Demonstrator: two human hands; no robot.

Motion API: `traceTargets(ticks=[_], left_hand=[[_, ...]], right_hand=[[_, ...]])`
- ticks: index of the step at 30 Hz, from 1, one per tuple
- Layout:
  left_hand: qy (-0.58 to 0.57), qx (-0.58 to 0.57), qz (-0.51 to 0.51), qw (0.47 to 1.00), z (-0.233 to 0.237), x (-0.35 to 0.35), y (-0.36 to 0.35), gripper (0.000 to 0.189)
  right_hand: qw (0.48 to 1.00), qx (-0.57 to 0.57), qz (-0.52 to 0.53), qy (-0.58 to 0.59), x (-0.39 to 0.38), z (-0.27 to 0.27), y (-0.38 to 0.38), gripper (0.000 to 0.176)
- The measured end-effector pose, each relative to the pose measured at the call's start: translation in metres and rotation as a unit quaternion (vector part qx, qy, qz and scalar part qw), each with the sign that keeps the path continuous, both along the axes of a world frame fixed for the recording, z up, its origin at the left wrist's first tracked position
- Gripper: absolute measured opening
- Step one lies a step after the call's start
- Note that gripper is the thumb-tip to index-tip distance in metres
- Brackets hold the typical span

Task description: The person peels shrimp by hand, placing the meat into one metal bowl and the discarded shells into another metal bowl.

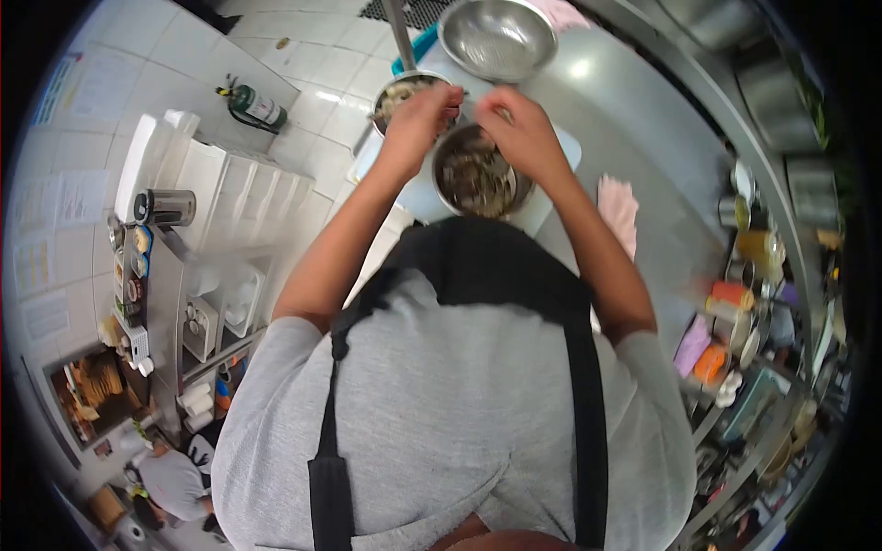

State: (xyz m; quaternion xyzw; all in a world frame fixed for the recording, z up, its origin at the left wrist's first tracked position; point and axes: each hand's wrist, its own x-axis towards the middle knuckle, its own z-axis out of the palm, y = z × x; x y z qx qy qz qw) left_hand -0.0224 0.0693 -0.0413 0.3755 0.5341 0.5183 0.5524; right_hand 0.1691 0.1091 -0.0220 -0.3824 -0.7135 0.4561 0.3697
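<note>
My left hand [425,119] is closed, fingers curled together, over the near edge of a round steel pan [375,112] with a long handle. Pale pieces [401,94] that look like shrimp lie in that pan. Opposite it, my right hand [516,129] is pinched at the upper right rim of a steel bowl [439,191]. Wet grey-brown pieces [476,182], like raw shrimp or shells, fill the bowl's bottom. The hands are a short gap apart; I cannot tell what small thing either pinches. A white board [571,151] lies beneath the bowl.
A perforated steel colander [498,39] sits beyond my hands on the steel counter [657,138]. To the right lies a pink cloth [617,209]. Shelves of containers line the right side. At left are a fire extinguisher [257,107], stacked white bins [243,188] and another person [173,482].
</note>
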Motion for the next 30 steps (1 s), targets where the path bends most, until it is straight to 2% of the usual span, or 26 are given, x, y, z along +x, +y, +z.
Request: traceTargets(ticks=[1, 2, 3, 4, 6, 8, 9, 10, 11, 12, 14, 16, 17, 18, 20, 21, 22, 24, 26, 28, 29, 30], left_hand=[[-0.181, -0.094, -0.031, 0.979, 0.001, 0.005, -0.005, 0.053], [-0.353, -0.179, -0.056, 0.917, 0.004, 0.008, -0.005, 0.056], [-0.432, -0.224, -0.075, 0.870, 0.010, 0.012, -0.009, 0.054], [-0.434, -0.228, -0.077, 0.868, 0.003, 0.014, -0.013, 0.054], [-0.475, -0.221, -0.048, 0.851, -0.011, 0.013, -0.016, 0.050], [-0.475, -0.227, -0.023, 0.850, -0.017, 0.001, -0.019, 0.043], [-0.499, -0.206, -0.045, 0.840, -0.024, -0.012, -0.017, 0.039], [-0.523, -0.184, -0.068, 0.829, -0.019, -0.021, -0.018, 0.036], [-0.499, -0.149, -0.032, 0.853, -0.013, -0.032, -0.019, 0.030], [-0.501, -0.149, -0.031, 0.852, -0.012, -0.050, -0.018, 0.030], [-0.436, -0.016, -0.011, 0.900, -0.012, -0.088, -0.013, 0.030], [-0.298, 0.003, 0.170, 0.939, 0.011, -0.102, -0.006, 0.030], [-0.248, 0.013, 0.225, 0.942, 0.010, -0.114, 0.002, 0.032], [-0.247, 0.018, 0.229, 0.942, 0.001, -0.125, 0.013, 0.032], [-0.162, 0.024, 0.253, 0.954, -0.018, -0.156, 0.032, 0.037], [-0.015, -0.026, 0.217, 0.976, -0.016, -0.159, 0.037, 0.056], [0.025, -0.093, 0.216, 0.972, -0.045, -0.179, 0.049, 0.085], [0.056, -0.067, 0.205, 0.975, -0.041, -0.189, 0.043, 0.088], [0.087, -0.040, 0.181, 0.979, -0.024, -0.185, 0.042, 0.092], [0.109, 0.032, 0.158, 0.981, 0.000, -0.171, 0.027, 0.079], [0.117, 0.033, 0.171, 0.978, 0.001, -0.167, 0.024, 0.071], [0.117, 0.034, 0.171, 0.978, 0.002, -0.163, 0.021, 0.071]], right_hand=[[1.000, -0.014, -0.012, -0.005, -0.003, 0.014, -0.004, 0.016], [0.990, 0.038, 0.089, -0.102, -0.007, 0.033, 0.000, 0.019], [0.958, 0.086, 0.193, -0.195, -0.009, 0.043, -0.001, 0.022], [0.958, 0.082, 0.190, -0.197, -0.009, 0.043, -0.003, 0.022], [0.924, 0.215, 0.166, -0.269, -0.012, 0.047, 0.000, 0.027], [0.937, 0.166, 0.167, -0.258, -0.008, 0.057, 0.005, 0.027], [0.948, 0.119, 0.166, -0.245, -0.006, 0.060, 0.008, 0.027], [0.947, 0.118, 0.169, -0.246, -0.002, 0.058, 0.008, 0.027], [0.950, 0.128, 0.142, -0.247, 0.004, 0.056, 0.007, 0.027], [0.952, 0.137, 0.115, -0.248, 0.009, 0.053, 0.007, 0.027], [0.945, 0.125, 0.121, -0.276, 0.016, 0.036, 0.006, 0.027], [0.893, 0.080, 0.160, -0.414, 0.015, 0.006, 0.006, 0.024], [0.854, 0.070, 0.162, -0.489, 0.010, -0.008, 0.002, 0.022], [0.810, 0.061, 0.162, -0.560, 0.003, -0.017, -0.005, 0.020], [0.787, 0.099, 0.169, -0.584, -0.003, -0.038, -0.015, 0.019], [0.788, 0.111, 0.176, -0.579, -0.005, -0.050, -0.016, 0.019], [0.769, 0.147, 0.208, -0.586, -0.003, -0.064, -0.016, 0.017], [0.748, 0.192, 0.243, -0.587, -0.001, -0.086, -0.017, 0.015], [0.767, 0.187, 0.197, -0.582, 0.001, -0.101, -0.017, 0.017], [0.766, 0.183, 0.180, -0.590, 0.000, -0.108, -0.020, 0.016], [0.765, 0.175, 0.163, -0.598, -0.001, -0.111, -0.021, 0.015], [0.765, 0.177, 0.162, -0.598, -0.002, -0.115, -0.022, 0.015]])
